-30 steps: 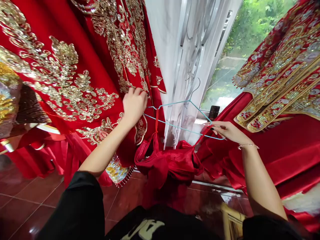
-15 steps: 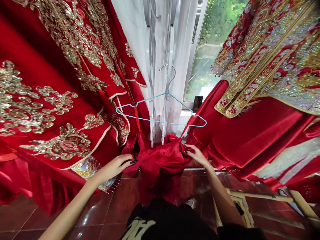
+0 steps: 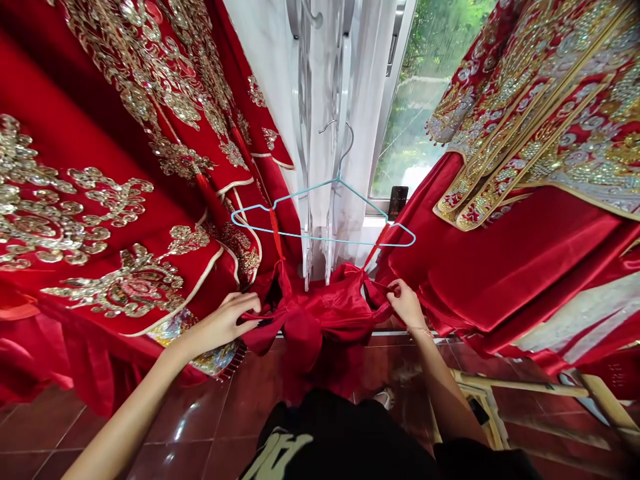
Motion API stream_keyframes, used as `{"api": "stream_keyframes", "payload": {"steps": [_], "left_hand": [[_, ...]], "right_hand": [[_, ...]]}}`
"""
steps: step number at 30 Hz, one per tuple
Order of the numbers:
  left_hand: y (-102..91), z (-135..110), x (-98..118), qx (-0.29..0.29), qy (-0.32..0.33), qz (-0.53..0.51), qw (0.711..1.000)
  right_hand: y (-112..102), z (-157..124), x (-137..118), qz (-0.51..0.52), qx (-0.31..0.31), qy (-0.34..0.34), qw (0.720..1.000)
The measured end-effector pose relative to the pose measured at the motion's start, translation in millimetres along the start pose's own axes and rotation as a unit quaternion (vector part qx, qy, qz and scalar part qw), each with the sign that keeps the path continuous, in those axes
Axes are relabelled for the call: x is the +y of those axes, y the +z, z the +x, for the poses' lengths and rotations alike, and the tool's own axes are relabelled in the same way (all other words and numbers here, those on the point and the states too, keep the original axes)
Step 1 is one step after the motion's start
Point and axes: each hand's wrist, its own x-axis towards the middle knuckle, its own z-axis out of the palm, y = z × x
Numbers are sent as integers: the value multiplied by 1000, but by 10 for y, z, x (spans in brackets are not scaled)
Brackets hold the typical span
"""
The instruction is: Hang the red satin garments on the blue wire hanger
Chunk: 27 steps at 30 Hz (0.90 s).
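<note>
A red satin dress (image 3: 330, 310) hangs by two thin straps from a light blue wire hanger (image 3: 320, 237), in front of a white stand. My left hand (image 3: 235, 317) pinches the dress's fabric at its left side, below the strap. On the other side, my right hand (image 3: 404, 303) grips the edge of the dress between thumb and fingers. Both sides of the bodice are pulled outward, and dark gaps show inside. The lower part of the dress hangs down in front of my black shirt (image 3: 340, 440).
Red garments with gold beading (image 3: 145, 287) hang close on the left. A beaded red jacket (image 3: 530, 127) and skirt hang on the right. Behind are a window (image 3: 425, 87) and a phone (image 3: 399, 202) on its sill. A wooden chair (image 3: 525, 387) stands at lower right.
My right hand has moved outward, drawing the right edge of the dress with it. My left hand has shifted slightly up and left, its fingers now closed on the fabric.
</note>
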Motion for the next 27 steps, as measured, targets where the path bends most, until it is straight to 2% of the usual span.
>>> {"api": "stream_keyframes", "payload": {"steps": [5, 7, 10, 12, 14, 16, 19, 21, 22, 24, 27], "left_hand": [[28, -36, -80, 51, -18, 78, 995], [56, -32, -124, 82, -29, 82, 993], [90, -9, -159, 168, -10, 70, 983], [110, 0, -176, 238, 9, 51, 970], [136, -7, -201, 295, 14, 29, 955], [171, -31, -228, 341, 1, 24, 940], [237, -75, -240, 399, -9, 49, 916], [287, -88, -208, 429, -10, 46, 902], [312, -85, -179, 438, -14, 25, 898], [359, -50, -109, 446, -30, -53, 893], [390, 79, -28, 460, -31, -148, 875]], "right_hand": [[62, -95, 9, 155, -54, 41, 986], [74, -173, 9, 269, -108, 64, 955], [73, -283, -6, 421, -157, 86, 889], [60, -329, -10, 441, -151, 76, 881], [42, -349, 0, 417, -144, 64, 895], [26, -351, 22, 340, -123, 53, 931], [13, -337, 56, 110, -14, 22, 994], [11, -320, 69, -39, 64, 6, 997], [9, -308, 72, -77, 87, 6, 993], [4, -273, 70, -41, 95, 23, 994], [-6, -217, 46, 137, 52, 40, 988]]}}
